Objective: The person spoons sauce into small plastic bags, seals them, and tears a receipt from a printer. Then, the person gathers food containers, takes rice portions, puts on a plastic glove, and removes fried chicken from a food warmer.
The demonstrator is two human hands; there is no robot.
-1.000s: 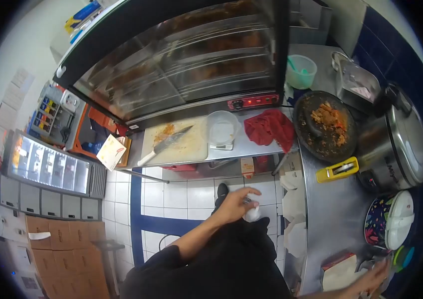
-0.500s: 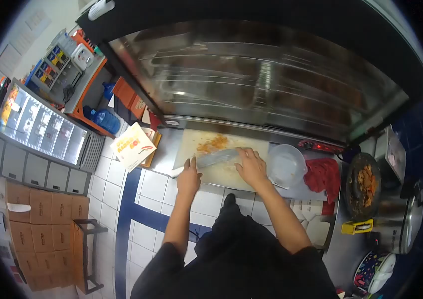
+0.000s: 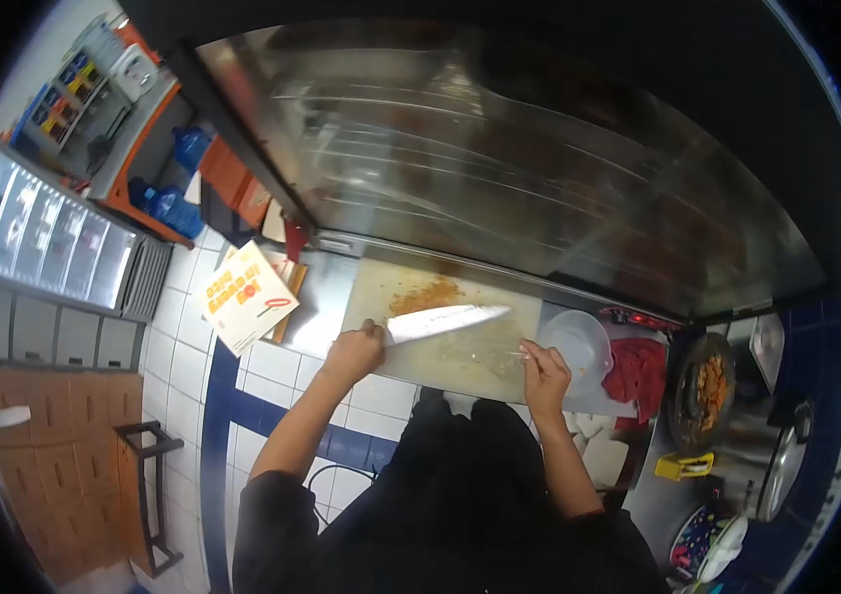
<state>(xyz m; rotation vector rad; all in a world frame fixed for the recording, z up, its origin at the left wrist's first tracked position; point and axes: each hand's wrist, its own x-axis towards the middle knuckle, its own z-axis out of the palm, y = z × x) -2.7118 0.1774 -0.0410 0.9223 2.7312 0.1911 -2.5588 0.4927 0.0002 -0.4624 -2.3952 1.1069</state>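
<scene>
My left hand [image 3: 359, 350] is wrapped round the handle of a large kitchen knife [image 3: 445, 322]. The broad blade points right across a pale cutting board [image 3: 366, 289], with small dark bits stuck to it. Behind the blade lies a pile of finely chopped orange food [image 3: 428, 294]. At the board's right edge my right hand [image 3: 545, 376] is pinched, thumb against fingers, apart from the knife. Whatever it pinches is too small to make out. Right beside that hand stands a translucent white bowl [image 3: 577, 348].
A red cloth [image 3: 635, 376] lies right of the bowl. Further right are a dark stone mortar [image 3: 700, 396] with chopped food and a large metal pot [image 3: 777, 475]. A glass-fronted cabinet [image 3: 500, 178] rises behind the board. Printed cardboard [image 3: 250, 297] sticks out at the left.
My right hand has left the blade and moved right and toward me, its fingers now pinched. The knife's tip has swung slightly, and its blade shows broader and brighter.
</scene>
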